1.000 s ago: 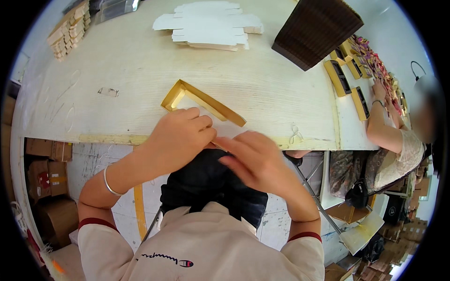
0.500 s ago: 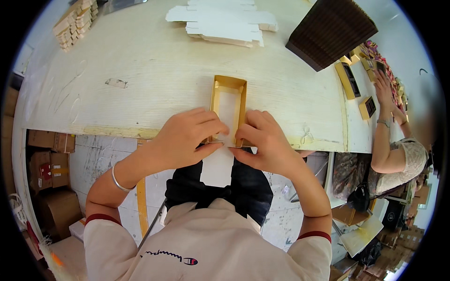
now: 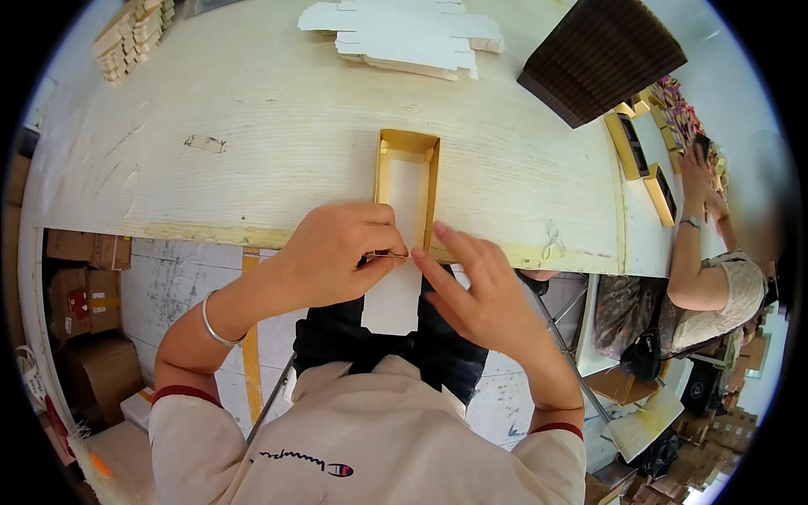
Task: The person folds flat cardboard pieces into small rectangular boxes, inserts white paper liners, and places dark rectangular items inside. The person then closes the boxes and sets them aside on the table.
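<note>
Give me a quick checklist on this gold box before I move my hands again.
1. Far wall of the gold box standing up: ok.
2. Near end closed: not ok; a white strip runs out past the table edge above the lap.
3. Left hand pinching the near end: ok.
4. Right hand gripping: not ok; its fingers are spread beside the near corner.
5. Near corner creases sharp: cannot tell; the fingers hide them.
6. White card stack clear of both hands: ok.

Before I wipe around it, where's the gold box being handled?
In the head view, the gold box is central, its near end at the table edge, between left hand and right hand.
</note>
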Motion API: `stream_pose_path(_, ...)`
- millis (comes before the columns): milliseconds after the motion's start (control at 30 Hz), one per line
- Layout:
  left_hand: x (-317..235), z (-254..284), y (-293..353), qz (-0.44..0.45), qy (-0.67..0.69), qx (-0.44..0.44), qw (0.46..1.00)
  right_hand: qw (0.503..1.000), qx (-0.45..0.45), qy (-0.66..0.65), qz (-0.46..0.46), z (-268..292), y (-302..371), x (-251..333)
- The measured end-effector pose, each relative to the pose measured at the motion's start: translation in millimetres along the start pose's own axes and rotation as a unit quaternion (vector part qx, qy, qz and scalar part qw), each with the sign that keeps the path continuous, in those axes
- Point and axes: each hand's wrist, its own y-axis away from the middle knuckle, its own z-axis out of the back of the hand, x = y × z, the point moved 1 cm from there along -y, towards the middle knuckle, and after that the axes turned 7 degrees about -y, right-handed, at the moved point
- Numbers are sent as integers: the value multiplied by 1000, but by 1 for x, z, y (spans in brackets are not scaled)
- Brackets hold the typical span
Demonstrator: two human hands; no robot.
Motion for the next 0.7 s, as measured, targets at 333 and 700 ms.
stream_pose_path(333,9,22,-7,89,275,98,952,951,-182,-235,-83,-23,-14,-11)
stream_pose_path(700,-8,-5,10,-44,-143,-142,979,984,-108,142,7,-31,-18,2)
